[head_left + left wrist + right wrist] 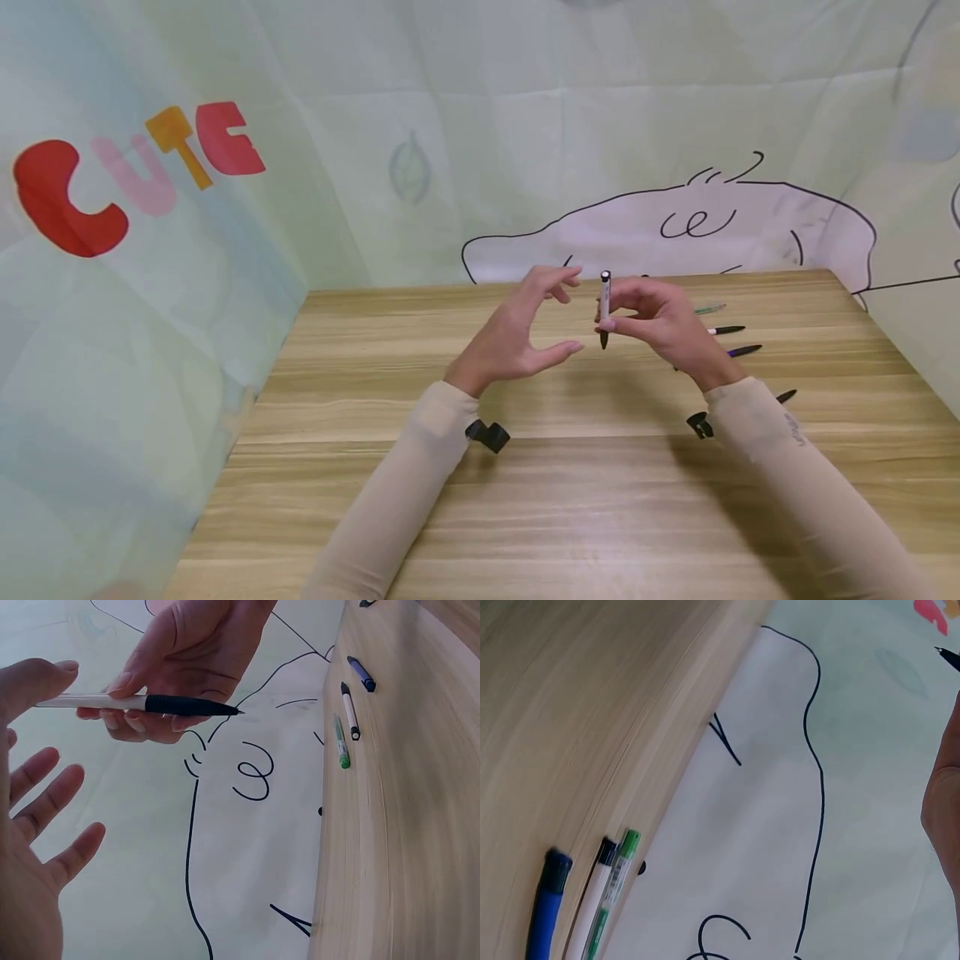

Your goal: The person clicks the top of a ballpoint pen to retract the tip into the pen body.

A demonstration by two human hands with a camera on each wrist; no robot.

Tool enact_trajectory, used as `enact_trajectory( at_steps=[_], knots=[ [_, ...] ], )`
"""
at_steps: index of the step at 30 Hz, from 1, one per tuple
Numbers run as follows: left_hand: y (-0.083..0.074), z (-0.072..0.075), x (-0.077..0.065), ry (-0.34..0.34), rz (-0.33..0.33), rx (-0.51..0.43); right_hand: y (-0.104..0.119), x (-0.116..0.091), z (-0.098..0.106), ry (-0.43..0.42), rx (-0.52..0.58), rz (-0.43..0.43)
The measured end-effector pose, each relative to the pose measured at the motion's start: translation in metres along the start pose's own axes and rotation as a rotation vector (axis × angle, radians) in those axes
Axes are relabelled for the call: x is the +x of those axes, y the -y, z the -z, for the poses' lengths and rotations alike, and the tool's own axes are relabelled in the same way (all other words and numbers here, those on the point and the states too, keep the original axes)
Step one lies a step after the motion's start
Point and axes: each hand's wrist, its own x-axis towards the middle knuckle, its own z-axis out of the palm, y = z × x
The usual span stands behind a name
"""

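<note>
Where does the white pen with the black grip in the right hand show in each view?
Head: white pen with black grip, right of centre, tip down.
Left wrist: pen, upper left, level, tip rightward.
Right wrist: pen, only its black tip, upper right edge.
Shared landmark: green-and-clear plastic pen on the table.

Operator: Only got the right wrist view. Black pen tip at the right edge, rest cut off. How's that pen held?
Observer: The right hand pinches the pen with its tip pointing down.
Operator: Left hand on it too?
Observer: No, the head view shows a gap between them.
Operator: On the table I see a blue pen, white pen and green pen. Any more?
Observer: Yes, the head view shows a fourth pen, partly hidden by the right sleeve.
</note>
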Motion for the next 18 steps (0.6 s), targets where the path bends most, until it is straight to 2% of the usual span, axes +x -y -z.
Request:
enact_trajectory(
  at_steps=[13, 18],
  knots=[
    [0.004, -0.004, 0.009, 0.019, -0.033, -0.035, 0.001, 0.005, -0.013, -0.009, 0.038, -0.042],
    [0.004, -0.004, 0.012, 0.046, -0.032, -0.009, 0.004, 0.005, -0.017, -0.019, 0.050, -0.067]
  ],
)
